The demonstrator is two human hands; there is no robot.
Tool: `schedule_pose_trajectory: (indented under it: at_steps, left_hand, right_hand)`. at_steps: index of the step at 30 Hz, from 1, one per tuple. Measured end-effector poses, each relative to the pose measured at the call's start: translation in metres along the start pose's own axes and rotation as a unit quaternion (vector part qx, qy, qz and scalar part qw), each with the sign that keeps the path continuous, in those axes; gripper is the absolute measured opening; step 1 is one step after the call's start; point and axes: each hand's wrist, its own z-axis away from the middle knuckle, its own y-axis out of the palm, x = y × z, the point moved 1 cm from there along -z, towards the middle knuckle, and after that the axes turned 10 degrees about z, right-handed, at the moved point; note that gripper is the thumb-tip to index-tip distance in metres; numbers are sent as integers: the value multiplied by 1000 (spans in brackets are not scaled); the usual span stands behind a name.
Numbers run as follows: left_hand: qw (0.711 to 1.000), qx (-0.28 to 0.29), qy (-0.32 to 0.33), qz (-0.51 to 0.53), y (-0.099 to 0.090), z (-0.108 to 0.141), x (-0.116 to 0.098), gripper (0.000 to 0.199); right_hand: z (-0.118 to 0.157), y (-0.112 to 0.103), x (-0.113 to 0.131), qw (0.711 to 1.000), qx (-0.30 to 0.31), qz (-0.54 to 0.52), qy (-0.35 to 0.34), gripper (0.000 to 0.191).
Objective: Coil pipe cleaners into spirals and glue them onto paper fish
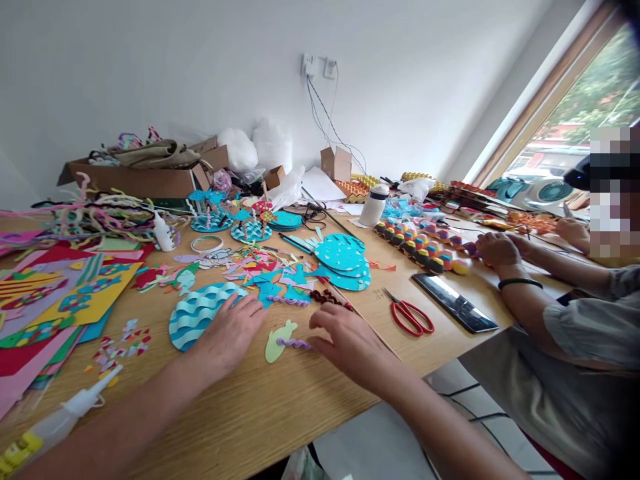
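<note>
My left hand point(231, 333) lies with its fingers stretched over the right edge of a blue wave-patterned paper disc point(193, 317). Its fingertips reach toward blue paper cutouts point(295, 291) and a purple twisted pipe cleaner point(287, 301). Between my hands, a pale green paper fish point(276, 345) rests on the table with another purple twisted pipe cleaner point(294, 343) across it. The free end of that pipe cleaner meets my right hand point(345, 343) near the thumb, whose tip is apart from the index finger. Behind this hand is a dark brown twisted pipe cleaner point(327, 298).
Red-handled scissors point(411, 317) and a black tablet-like device point(455, 303) lie to the right. A glue bottle point(75, 407) is front left, beside coloured paper sheets point(115, 283). Blue discs point(345, 260) are stacked behind. A co-worker's hands point(497, 250) work at right.
</note>
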Motion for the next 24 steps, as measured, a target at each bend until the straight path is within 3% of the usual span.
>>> schedule_pose_trajectory:
  at_steps: [4,10,19,24]
  left_hand:
    - [996,15,35,75,-2,22,-9,38]
    - [991,4,71,109,16,42,-23,38]
    - [994,8,82,74,18,26,-33,42]
    - [994,-31,92,52,3,9,-10,45]
  right_hand:
    - [16,12,5,1000,16,-12,-8,8]
    - [9,22,0,999,30,30,24,10]
    - [5,21,-19,996,32,66,55,16]
    - [0,7,-26,996,30,60,66,10]
